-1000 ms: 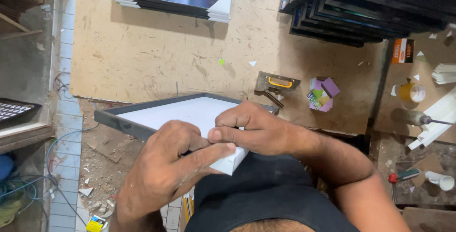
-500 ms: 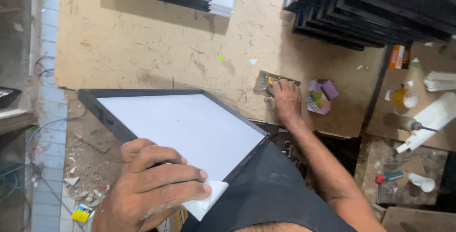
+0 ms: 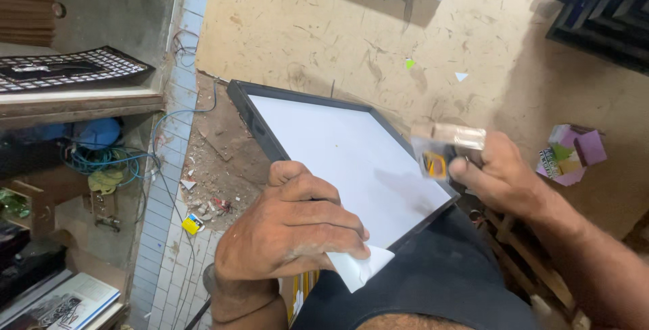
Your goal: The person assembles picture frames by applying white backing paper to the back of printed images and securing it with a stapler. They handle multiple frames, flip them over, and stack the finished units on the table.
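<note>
While my left hand point(image 3: 291, 232) presses flat on the white-backed black frame point(image 3: 338, 144), my right hand point(image 3: 497, 178) grips a blurred stapler point(image 3: 443, 151) near coloured paper scraps point(image 3: 571, 154).

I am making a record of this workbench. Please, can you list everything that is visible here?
Picture frame: one, black with white backing, on the person's lap and bench edge.
Staple tool: one, metal and yellow, blurred, in right hand.
White sheet corner: one, under left hand.
Workbench: one, tan board, scratched.
Stacked frames: several, black, top right.
Paper scraps: a few, purple and green, right.
Cable: blue coil, left.
Left hand: pressing the frame's near corner.
Right hand: above the frame's right edge.
</note>
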